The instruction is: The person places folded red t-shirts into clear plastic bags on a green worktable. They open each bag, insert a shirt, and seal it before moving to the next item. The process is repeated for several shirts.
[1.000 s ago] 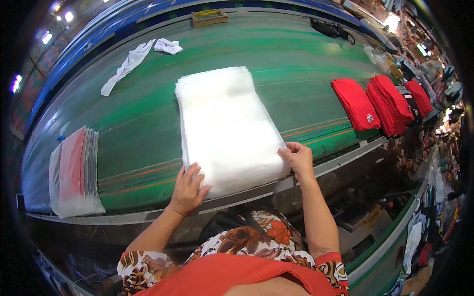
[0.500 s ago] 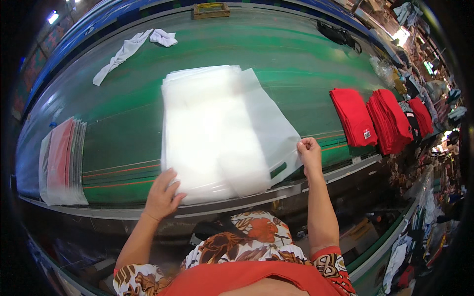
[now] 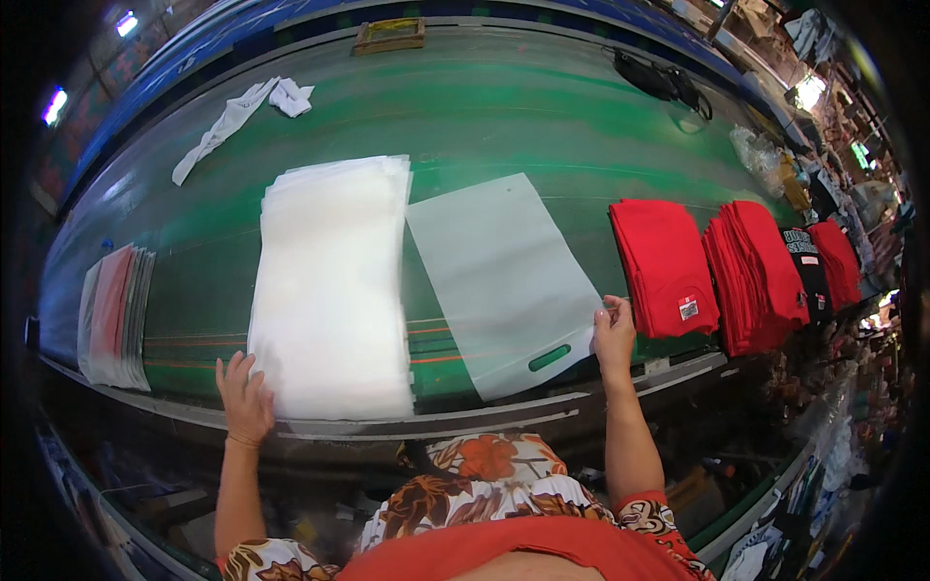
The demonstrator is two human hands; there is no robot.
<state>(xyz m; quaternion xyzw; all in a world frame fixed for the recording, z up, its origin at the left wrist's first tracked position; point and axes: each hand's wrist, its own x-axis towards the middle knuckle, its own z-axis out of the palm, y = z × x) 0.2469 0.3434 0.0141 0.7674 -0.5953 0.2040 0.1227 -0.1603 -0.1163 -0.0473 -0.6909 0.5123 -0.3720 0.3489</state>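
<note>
A single translucent plastic bag (image 3: 499,276) with a die-cut handle slot lies slanted on the green table, apart from a tall stack of white plastic bags (image 3: 334,290) to its left. My right hand (image 3: 613,334) pinches the bag's near right corner between thumb and fingers. My left hand (image 3: 245,395) rests at the near left corner of the stack, its fingers spread and holding nothing. Right of the bag lie folded red shirts (image 3: 664,266) with a tag on the front one, then another red pile (image 3: 759,276).
At the far left stands a row of bagged red garments (image 3: 114,315). White cloth scraps (image 3: 228,126), a wooden frame (image 3: 389,37) and a black bag (image 3: 659,77) lie along the far side. Past the red pile are a black folded garment (image 3: 806,257) and crumpled clear plastic (image 3: 758,160).
The bag in my right hand has come off the stack to the right and now lies flat beside it. My left hand has shifted left and down along the stack. The whole view has turned slightly rightward.
</note>
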